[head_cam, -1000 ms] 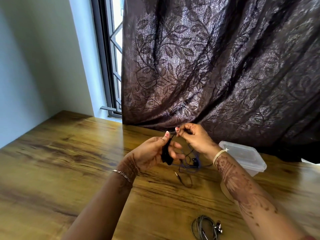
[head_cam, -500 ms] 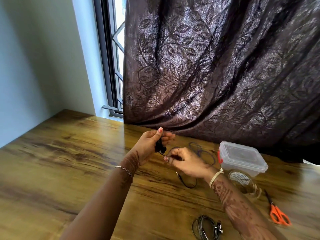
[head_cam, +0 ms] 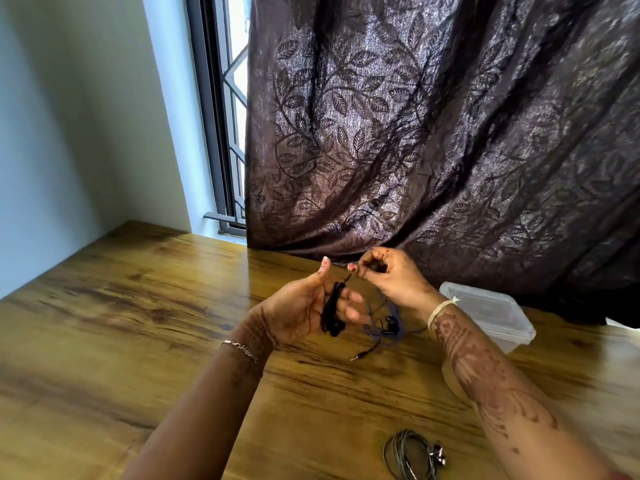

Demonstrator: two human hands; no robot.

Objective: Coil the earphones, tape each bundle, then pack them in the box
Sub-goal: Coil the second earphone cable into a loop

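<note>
While the left hand (head_cam: 304,311) holds a black earphone coil (head_cam: 332,311) wound over its fingers, the right hand (head_cam: 389,277) pinches the cord's free end just above it.

The left grip is closed around the black bundle, thumb raised; the right grip is narrow, fingertips pressed on the thin black cord that runs down to the coil. Taking the clear plastic box (head_cam: 491,315) as landmark: it sits lid on upon the wooden desk (head_cam: 138,306), behind the right wrist; a blue earphone cord (head_cam: 384,329) lies loose on the desk left of the box, under both hands, its plug pointing toward the viewer; a grey coiled earphone (head_cam: 412,455) rests well in front of the box, near the desk's front edge. A dark leaf-patterned curtain (head_cam: 433,133) hangs behind the box.
</note>
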